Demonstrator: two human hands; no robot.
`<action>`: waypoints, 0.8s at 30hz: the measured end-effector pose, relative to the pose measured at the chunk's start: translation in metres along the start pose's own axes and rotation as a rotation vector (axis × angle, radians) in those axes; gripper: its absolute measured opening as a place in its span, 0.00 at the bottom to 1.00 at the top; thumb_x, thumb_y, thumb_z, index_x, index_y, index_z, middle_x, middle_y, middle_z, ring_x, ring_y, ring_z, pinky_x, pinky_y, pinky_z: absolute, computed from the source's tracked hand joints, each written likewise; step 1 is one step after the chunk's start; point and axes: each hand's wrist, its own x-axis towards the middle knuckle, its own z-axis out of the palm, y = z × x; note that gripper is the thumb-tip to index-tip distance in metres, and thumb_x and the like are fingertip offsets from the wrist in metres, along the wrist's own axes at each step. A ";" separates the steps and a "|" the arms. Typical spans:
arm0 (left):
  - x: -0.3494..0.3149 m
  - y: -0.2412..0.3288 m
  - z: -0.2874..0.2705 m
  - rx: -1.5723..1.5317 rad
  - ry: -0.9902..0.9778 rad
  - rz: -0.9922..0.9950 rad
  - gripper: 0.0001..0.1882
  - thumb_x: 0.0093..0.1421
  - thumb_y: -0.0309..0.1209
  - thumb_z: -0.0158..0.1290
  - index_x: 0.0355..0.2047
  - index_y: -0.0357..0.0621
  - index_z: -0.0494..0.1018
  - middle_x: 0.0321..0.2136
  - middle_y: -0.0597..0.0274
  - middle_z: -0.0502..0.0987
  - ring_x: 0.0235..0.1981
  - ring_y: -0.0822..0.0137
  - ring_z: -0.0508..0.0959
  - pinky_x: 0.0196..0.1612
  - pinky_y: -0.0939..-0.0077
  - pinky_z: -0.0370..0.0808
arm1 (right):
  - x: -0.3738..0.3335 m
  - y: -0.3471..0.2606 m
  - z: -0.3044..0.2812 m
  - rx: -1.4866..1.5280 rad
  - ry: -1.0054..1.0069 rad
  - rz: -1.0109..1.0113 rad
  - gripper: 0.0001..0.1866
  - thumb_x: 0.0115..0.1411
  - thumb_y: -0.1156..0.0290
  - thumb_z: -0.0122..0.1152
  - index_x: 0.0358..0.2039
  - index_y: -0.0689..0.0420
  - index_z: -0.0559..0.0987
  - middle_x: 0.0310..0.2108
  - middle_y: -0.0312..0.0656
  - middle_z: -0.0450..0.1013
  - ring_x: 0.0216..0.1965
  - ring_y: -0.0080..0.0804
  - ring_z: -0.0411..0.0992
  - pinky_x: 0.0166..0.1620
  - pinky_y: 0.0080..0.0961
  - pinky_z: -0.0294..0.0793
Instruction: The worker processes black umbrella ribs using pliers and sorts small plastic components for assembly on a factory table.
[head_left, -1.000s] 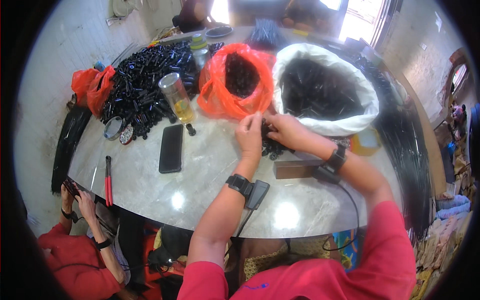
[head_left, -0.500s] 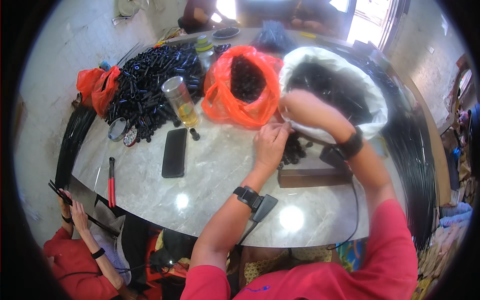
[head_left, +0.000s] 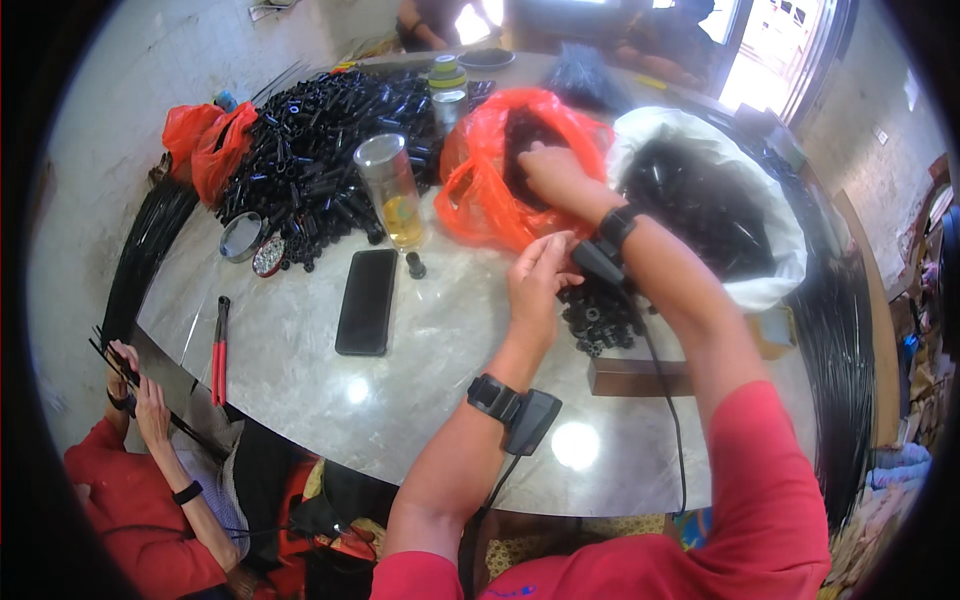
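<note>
My right hand [head_left: 560,177] reaches over the mouth of a red plastic bag [head_left: 480,215], its fingers curled in toward the small black parts [head_left: 522,140] inside. What those fingers hold, if anything, does not show. Just in front of the bag, my left hand [head_left: 538,280] is raised with thumb and fingertips pinched together. Anything in that pinch is too small to make out. Beside it, partly under my right wrist, lies a small pile of black ring-like pieces [head_left: 600,325].
A white sack [head_left: 790,240] of black pieces stands right of the bag. Leftward are a glass [head_left: 392,195], a phone [head_left: 366,302], red-handled pliers [head_left: 220,350] and a large heap of black tubes [head_left: 310,150]. A brown box [head_left: 640,377] sits near me; a co-worker [head_left: 150,500] handles black rods.
My right hand has moved left from the white sack's near edge to the red bag's mouth. My left hand stays near the bag, its fingers raised somewhat. The view has shifted slightly.
</note>
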 end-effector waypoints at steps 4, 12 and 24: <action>0.004 0.000 -0.003 -0.131 0.002 -0.080 0.20 0.68 0.40 0.48 0.49 0.35 0.71 0.39 0.59 0.78 0.37 0.68 0.78 0.38 0.74 0.74 | -0.001 0.007 -0.003 0.105 0.065 0.030 0.14 0.48 0.70 0.65 0.36 0.57 0.77 0.38 0.49 0.75 0.38 0.46 0.77 0.40 0.40 0.76; 0.009 -0.004 -0.012 -0.267 -0.034 -0.274 0.20 0.68 0.43 0.47 0.47 0.39 0.72 0.39 0.56 0.79 0.37 0.65 0.79 0.39 0.73 0.74 | -0.034 0.012 -0.021 0.492 0.171 0.106 0.12 0.50 0.69 0.65 0.35 0.58 0.79 0.31 0.44 0.77 0.36 0.44 0.76 0.40 0.37 0.74; 0.006 -0.006 -0.011 -0.293 -0.054 -0.316 0.17 0.66 0.40 0.49 0.46 0.38 0.73 0.38 0.57 0.79 0.34 0.67 0.78 0.38 0.74 0.73 | -0.029 0.002 -0.020 0.233 0.085 -0.059 0.08 0.50 0.72 0.61 0.31 0.58 0.75 0.29 0.48 0.75 0.34 0.48 0.76 0.38 0.42 0.74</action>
